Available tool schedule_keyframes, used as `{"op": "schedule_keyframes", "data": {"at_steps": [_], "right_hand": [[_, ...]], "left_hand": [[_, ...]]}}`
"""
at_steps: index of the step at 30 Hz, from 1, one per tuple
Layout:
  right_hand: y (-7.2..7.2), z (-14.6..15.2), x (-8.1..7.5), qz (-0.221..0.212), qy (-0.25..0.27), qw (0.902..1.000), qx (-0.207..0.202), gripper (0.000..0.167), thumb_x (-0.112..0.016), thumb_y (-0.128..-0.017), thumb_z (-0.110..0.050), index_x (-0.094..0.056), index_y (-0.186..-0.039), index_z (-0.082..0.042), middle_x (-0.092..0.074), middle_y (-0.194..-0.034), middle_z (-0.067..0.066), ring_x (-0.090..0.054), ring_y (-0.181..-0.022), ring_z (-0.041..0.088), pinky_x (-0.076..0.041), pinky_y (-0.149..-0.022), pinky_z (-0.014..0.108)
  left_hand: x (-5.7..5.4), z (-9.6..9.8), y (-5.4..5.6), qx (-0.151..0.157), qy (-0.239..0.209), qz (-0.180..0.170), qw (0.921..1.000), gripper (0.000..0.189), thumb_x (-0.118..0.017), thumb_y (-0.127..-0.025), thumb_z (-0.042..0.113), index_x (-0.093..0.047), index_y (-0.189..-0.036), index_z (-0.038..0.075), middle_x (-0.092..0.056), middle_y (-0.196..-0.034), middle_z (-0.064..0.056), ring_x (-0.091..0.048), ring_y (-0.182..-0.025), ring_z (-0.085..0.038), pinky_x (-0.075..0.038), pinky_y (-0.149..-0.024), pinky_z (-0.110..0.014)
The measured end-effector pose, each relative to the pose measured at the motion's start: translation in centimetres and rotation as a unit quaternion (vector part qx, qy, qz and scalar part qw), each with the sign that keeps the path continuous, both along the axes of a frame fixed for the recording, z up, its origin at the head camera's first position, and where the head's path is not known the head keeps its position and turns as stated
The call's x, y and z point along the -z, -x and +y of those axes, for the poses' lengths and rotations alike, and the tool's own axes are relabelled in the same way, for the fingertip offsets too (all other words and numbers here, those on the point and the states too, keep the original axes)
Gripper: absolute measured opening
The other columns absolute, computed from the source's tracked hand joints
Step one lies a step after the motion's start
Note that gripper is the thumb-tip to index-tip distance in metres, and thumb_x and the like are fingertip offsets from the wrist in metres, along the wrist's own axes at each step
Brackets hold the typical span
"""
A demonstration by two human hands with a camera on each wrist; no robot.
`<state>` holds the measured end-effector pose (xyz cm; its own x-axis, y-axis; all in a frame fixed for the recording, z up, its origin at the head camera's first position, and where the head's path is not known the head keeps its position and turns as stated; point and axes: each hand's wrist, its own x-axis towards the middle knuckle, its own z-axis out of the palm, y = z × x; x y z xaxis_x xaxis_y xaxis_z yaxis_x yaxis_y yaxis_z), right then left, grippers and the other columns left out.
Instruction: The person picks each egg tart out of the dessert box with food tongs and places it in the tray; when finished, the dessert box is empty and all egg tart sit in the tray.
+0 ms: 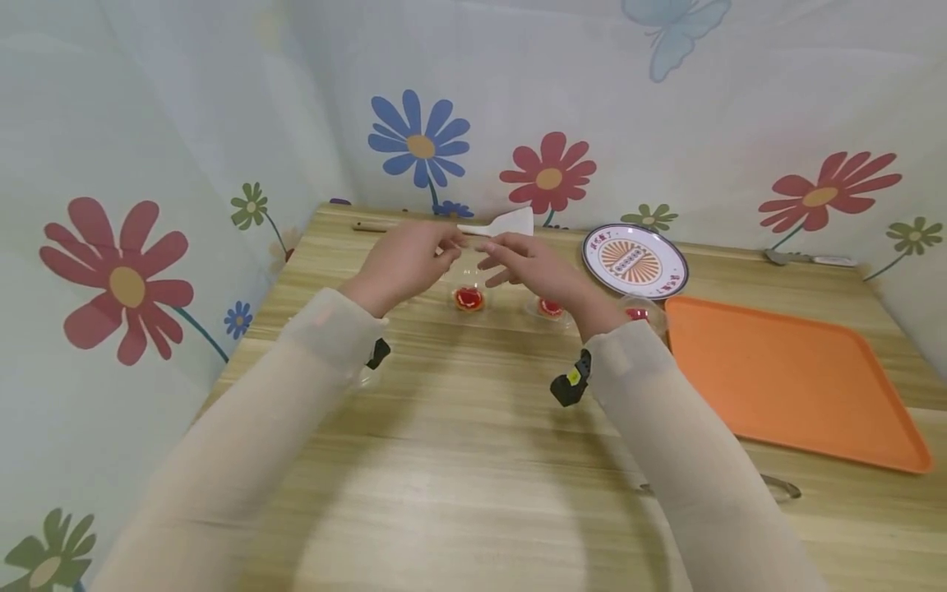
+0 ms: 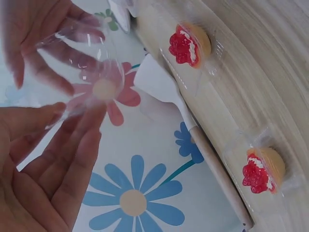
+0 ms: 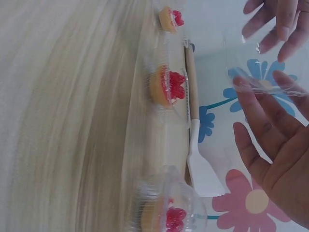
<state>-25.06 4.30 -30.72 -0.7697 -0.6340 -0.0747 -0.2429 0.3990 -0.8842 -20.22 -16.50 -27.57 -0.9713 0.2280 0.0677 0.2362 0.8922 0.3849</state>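
Note:
A clear plastic dome lid (image 2: pixel 89 46) is up in the air between my hands. My left hand (image 1: pixel 414 255) pinches its rim between thumb and fingers. On the other side, my right hand (image 1: pixel 543 267) holds the lid with spread, bent fingers, the rim running between its thumb and forefinger (image 3: pixel 251 104) in the right wrist view. Below stand clear cups with small red-topped tarts: one tart (image 1: pixel 469 298) under the hands, another tart (image 1: pixel 550 307) beneath the right hand. A third tart (image 3: pixel 175 220) sits under a clear dome (image 3: pixel 195 208), partly behind the right wrist in the head view.
A white spatula (image 1: pixel 512 222) with a wooden handle lies along the back edge. To the right are a patterned plate (image 1: pixel 676 255) and an orange tray (image 1: pixel 792 370). A metal utensil (image 1: pixel 784 487) pokes out under my right forearm; another utensil (image 1: pixel 810 259) lies at back right.

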Motion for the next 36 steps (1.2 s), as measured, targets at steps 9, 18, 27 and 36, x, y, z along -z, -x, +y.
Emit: {"op": "schedule_keyframes", "data": {"at_steps": [9, 18, 27, 36], "right_hand": [[-0.3, -0.2, 0.9, 0.004, -0.009, 0.9999, 0.002, 0.039, -0.049, -0.105, -0.034, -0.062, -0.121, -0.001, -0.070, -0.108, 0.017, -0.072, -0.089, 0.024, -0.057, -0.085, 0.041], [-0.6, -0.2, 2.2, 0.040, -0.063, 0.9972, -0.011, 0.022, -0.061, -0.100, -0.025, -0.067, -0.104, -0.004, -0.072, -0.091, 0.008, -0.068, -0.087, 0.021, -0.054, -0.088, 0.043], [-0.9, -0.3, 3.6, 0.061, -0.150, 0.9853, -0.057, 0.015, -0.067, -0.096, -0.027, -0.074, -0.093, -0.014, -0.068, -0.086, 0.001, -0.059, -0.086, 0.022, -0.048, -0.079, 0.033], [-1.6, -0.6, 3.9, 0.047, -0.193, 0.9778, -0.068, 0.012, -0.068, -0.095, -0.026, -0.076, -0.097, -0.017, -0.067, -0.089, 0.000, -0.056, -0.085, 0.020, -0.046, -0.076, 0.033]], "left_hand": [[0.5, -0.6, -0.4, 0.020, -0.091, -0.129, 0.9874, 0.023, -0.059, -0.099, 0.013, -0.063, -0.120, 0.006, -0.069, -0.105, -0.011, -0.071, -0.082, -0.022, -0.057, -0.076, -0.038], [1.9, -0.9, -0.9, 0.044, -0.084, -0.211, 0.9728, 0.025, -0.056, -0.099, 0.007, -0.057, -0.124, 0.002, -0.067, -0.105, -0.014, -0.071, -0.083, -0.028, -0.058, -0.076, -0.038], [4.0, -1.1, -1.2, 0.080, -0.057, -0.267, 0.9586, 0.031, -0.060, -0.095, 0.002, -0.056, -0.125, 0.009, -0.064, -0.092, -0.012, -0.070, -0.076, -0.025, -0.057, -0.069, -0.030], [4.9, -0.9, -1.8, 0.078, -0.041, -0.277, 0.9568, 0.028, -0.060, -0.094, 0.001, -0.058, -0.121, 0.009, -0.065, -0.090, -0.011, -0.070, -0.072, -0.019, -0.057, -0.069, -0.030]]}}
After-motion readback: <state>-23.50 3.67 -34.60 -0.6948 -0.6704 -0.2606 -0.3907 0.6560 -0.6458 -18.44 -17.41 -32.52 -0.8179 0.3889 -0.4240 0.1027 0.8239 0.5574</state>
